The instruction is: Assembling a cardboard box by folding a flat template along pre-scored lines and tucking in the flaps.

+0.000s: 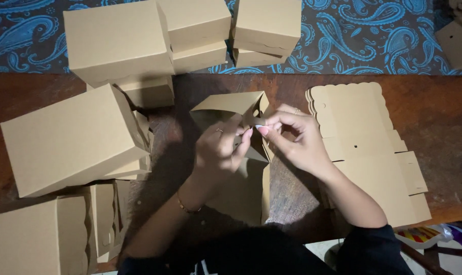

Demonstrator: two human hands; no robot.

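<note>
Both hands pinch half-folded box.

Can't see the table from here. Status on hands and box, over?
Left hand and right hand both pinching a corner of the half-folded box. Folded boxes left, flat blanks right. Nothing blocking.

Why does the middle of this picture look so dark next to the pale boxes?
In the head view, light falls from above and behind, so the person's arms and body throw a broad shadow over the wooden table and the half-folded box; the left hand and right hand are slightly soft; the finished boxes look bright and a little washed out.
</note>
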